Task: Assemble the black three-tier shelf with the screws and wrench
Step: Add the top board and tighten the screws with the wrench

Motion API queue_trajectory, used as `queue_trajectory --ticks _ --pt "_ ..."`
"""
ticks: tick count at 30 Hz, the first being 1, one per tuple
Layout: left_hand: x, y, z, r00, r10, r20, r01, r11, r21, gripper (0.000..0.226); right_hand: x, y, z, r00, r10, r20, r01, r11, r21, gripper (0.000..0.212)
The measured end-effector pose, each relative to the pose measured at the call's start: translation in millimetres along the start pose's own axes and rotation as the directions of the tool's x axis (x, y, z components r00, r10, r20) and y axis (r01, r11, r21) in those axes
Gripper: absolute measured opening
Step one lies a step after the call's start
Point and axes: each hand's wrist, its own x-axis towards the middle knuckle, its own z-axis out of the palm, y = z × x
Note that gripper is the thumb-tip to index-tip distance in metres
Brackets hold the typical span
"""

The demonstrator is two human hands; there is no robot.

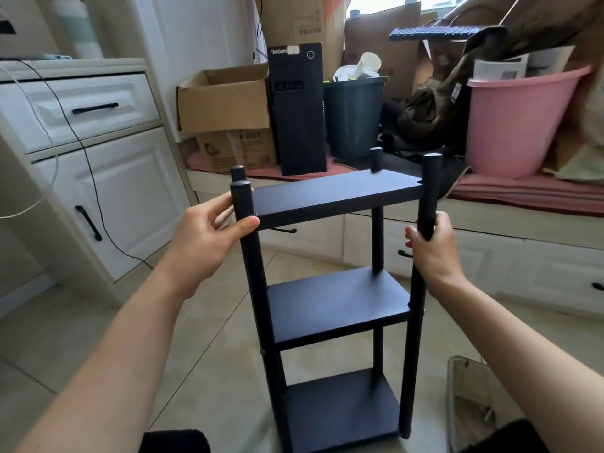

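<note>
The black three-tier shelf [336,302] stands upright on the tiled floor in front of me, with three boards between four round posts. My left hand [209,237] grips the near left post just below the top board, thumb across the front. Around the near right post, a little below the top board, my right hand [431,246] is wrapped. No screws or wrench are clearly visible.
A white cabinet [81,152] with black handles stands at the left. Behind the shelf are cardboard boxes [225,103], a black computer tower [299,109], a dark bin [354,116] and a pink tub [516,122] on a low bench. A clear plastic bag [470,397] lies at the lower right.
</note>
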Motion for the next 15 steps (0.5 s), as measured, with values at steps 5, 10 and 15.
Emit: queue_trajectory --ticks 5,10,15 --pt "19.2 -10.8 17.2 0.977 0.066 -0.202 -0.055 0.997 0.058 0.038 -4.6 0.6 -4.9 1.000 0.003 0.023 -0.004 0.999 0.040 0.016" --pt "22.5 -27.5 41.2 0.910 0.001 -0.415 -0.069 0.987 -0.148 0.011 -16.2 4.7 -3.2 0.998 0.053 -0.015 -0.051 0.992 0.119 0.024" --pt "32.7 -36.0 48.7 0.880 0.019 -0.474 -0.101 0.984 -0.148 0.013 -27.9 2.5 -5.0 0.997 0.068 -0.022 -0.062 0.980 0.191 0.024"
